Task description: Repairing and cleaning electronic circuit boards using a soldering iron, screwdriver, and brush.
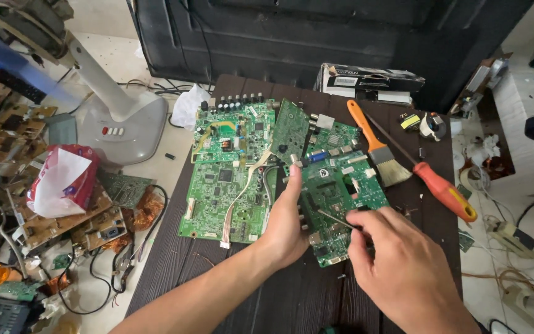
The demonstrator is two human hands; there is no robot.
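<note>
Left hand (285,226) steadies green circuit board (341,198) (black box (369,80) behind).

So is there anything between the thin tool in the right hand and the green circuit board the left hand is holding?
Nothing visible. The right hand holds a thin metal probe whose tip already lies over the green circuit board, which the left hand grips at its left edge. The paintbrush and screwdriver lie off to the right.
</note>
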